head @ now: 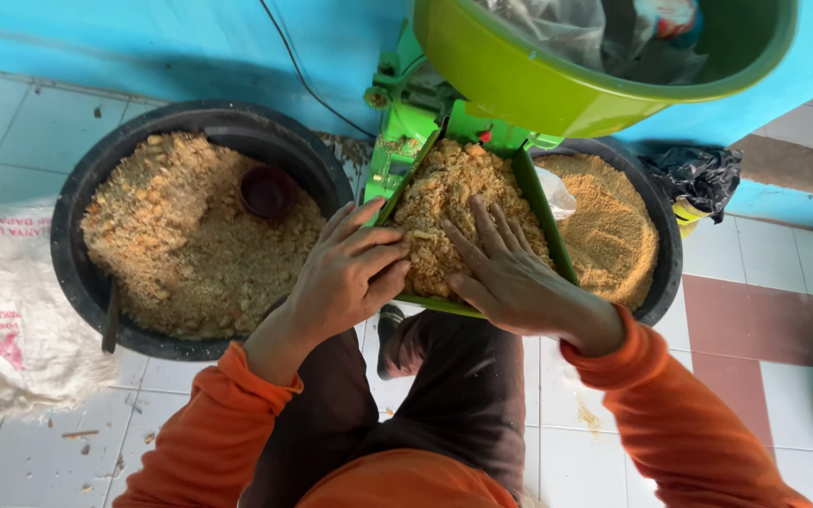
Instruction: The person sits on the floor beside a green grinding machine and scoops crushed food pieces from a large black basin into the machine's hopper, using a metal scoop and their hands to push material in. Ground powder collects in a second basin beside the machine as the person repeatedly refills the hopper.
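In the green tray point(543, 212), crumbs point(444, 202) are pressed by the flat, open, empty left hand point(345, 273) and right hand point(510, 273); spillage over its near edge onto the floor point(566, 442) is risked.

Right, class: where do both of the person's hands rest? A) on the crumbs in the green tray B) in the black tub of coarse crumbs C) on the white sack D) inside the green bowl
A: the left hand and right hand both lie on the crumbs in the green tray.
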The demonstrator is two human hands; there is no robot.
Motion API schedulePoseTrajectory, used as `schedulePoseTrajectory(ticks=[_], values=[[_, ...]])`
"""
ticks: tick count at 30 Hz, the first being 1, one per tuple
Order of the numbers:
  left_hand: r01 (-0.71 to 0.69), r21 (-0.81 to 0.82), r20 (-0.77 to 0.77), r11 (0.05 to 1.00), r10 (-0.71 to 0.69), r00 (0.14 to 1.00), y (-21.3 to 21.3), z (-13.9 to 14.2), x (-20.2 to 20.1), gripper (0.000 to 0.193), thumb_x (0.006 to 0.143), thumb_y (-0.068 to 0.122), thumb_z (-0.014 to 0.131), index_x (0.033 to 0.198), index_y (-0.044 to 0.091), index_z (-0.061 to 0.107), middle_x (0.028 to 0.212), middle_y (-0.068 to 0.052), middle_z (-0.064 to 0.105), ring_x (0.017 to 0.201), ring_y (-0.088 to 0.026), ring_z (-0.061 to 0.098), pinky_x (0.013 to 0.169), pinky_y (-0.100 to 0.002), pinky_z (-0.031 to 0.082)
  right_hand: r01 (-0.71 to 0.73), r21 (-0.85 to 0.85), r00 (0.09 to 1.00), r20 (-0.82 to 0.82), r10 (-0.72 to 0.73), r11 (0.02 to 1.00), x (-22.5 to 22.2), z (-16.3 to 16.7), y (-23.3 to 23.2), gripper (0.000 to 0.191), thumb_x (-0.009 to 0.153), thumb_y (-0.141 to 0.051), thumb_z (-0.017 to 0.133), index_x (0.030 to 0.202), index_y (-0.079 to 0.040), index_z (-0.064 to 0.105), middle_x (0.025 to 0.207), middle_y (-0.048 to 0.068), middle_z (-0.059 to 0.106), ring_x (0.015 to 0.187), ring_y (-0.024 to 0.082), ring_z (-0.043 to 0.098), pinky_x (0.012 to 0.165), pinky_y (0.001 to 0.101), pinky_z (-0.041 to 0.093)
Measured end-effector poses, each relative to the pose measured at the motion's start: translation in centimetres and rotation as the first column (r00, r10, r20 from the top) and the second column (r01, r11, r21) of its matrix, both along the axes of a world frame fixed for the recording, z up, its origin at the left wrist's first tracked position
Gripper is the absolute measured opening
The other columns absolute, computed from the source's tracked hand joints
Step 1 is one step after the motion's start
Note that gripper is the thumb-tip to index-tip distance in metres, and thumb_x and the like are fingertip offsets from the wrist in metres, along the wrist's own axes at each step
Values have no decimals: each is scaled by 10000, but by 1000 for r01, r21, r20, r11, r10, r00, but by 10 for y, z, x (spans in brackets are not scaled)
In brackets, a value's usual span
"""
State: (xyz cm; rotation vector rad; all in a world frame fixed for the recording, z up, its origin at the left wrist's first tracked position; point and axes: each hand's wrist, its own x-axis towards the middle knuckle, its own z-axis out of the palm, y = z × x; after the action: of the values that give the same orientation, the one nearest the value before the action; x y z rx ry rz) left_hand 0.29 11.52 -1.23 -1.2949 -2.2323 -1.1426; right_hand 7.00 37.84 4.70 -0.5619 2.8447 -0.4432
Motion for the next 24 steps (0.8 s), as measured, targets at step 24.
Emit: schedulePoseTrajectory(ticks=[24], values=[[-665, -711, 43, 228, 958, 283, -265, -234, -21, 415, 965, 291, 580, 1314, 77, 519, 1470, -138, 441, 1281, -369, 558, 1076, -543, 441, 204, -566, 815, -354, -459, 799, 24, -87, 74, 233, 1157, -175, 489, 1250, 22, 570, 1328, 221, 598, 1235, 319, 599, 1073, 384, 506]])
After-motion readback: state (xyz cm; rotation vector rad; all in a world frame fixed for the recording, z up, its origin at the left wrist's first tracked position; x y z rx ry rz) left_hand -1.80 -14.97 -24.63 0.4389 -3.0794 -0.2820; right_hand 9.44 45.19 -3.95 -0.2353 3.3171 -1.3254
